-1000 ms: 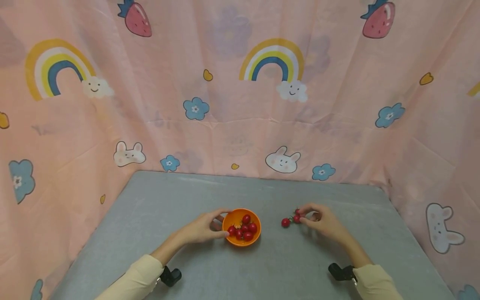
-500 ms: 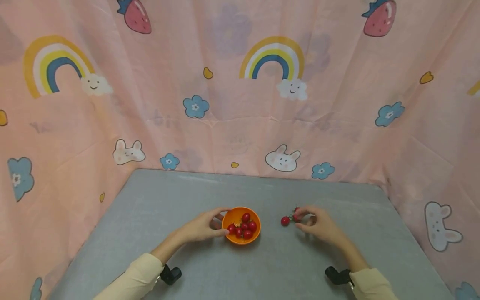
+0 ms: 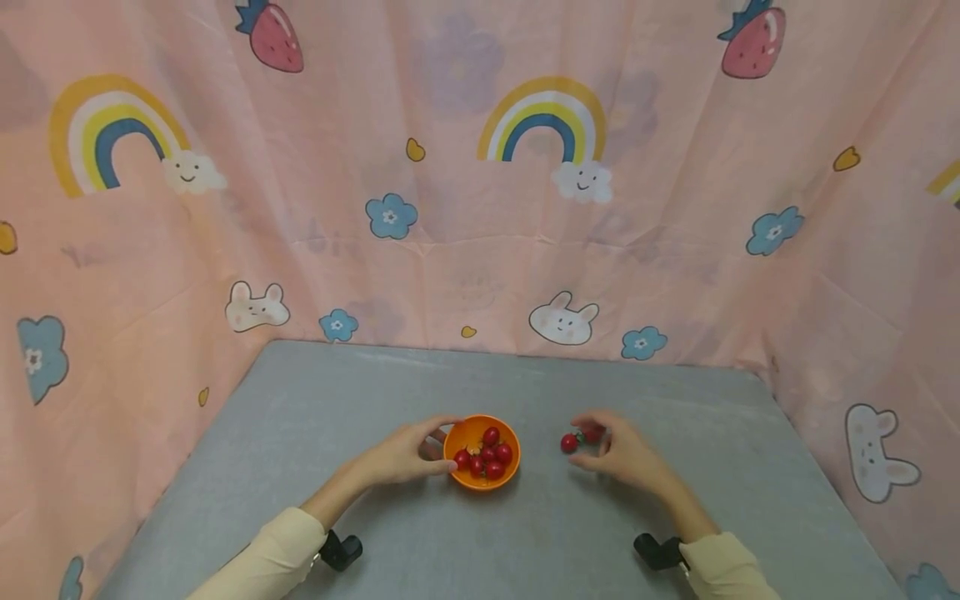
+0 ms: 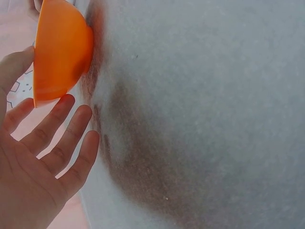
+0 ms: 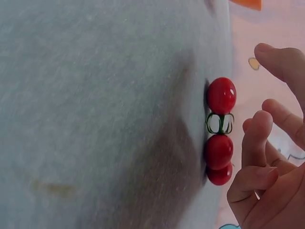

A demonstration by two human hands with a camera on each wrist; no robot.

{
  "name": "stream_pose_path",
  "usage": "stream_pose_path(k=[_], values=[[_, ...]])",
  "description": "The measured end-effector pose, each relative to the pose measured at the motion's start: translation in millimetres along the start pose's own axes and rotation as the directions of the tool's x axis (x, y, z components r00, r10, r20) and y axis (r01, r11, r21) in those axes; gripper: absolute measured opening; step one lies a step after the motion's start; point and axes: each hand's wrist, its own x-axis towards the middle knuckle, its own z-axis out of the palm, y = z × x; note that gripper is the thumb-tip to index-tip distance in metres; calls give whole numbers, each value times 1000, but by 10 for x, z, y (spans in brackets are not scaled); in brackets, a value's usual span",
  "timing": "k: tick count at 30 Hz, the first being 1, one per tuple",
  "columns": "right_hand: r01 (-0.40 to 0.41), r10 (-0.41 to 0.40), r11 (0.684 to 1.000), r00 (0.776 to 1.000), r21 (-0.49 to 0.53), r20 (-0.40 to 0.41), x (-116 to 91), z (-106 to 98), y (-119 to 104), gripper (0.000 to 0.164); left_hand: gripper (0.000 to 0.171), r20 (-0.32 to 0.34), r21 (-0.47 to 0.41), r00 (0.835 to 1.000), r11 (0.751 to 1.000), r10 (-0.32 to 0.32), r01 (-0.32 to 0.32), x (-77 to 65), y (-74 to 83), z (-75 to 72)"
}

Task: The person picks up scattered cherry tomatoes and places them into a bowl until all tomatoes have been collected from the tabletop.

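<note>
Grey counter [image 3: 525, 542], pink curtain behind. Tomatoes [image 5: 219, 136] are lying in a stemmed row just left of the right hand [image 3: 618, 450], whose fingers [image 5: 256, 138] are curling loosely, gripping nothing. Left hand [image 3: 405, 454] is cupping the bowl [image 3: 482, 454], fingers straight.

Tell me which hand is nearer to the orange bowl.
Left. The left hand cups the orange bowl at its left rim; the right hand is off to its right, by the loose cherry tomatoes.

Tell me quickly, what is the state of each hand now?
Left hand: open, fingers against the small orange plastic bowl.
Right hand: open, fingers loosely curled beside the red cherry tomatoes, not gripping them.
</note>
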Motion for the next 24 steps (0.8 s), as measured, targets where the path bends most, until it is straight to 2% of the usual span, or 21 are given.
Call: stream_pose_path(k=[7, 19, 24], values=[[-44, 44, 994, 999, -101, 2, 88, 60, -59, 53, 66, 1, -1, 1000, 1000, -15, 15, 1, 3, 6], [-119, 123, 981, 992, -155, 12, 171, 94, -92, 46, 65, 0, 14, 1000, 1000, -21, 20, 17, -12, 7], [-162, 168, 970, 986, -183, 20, 205, 120, -85, 38, 65, 4, 8, 1000, 1000, -22, 22, 21, -14, 0]])
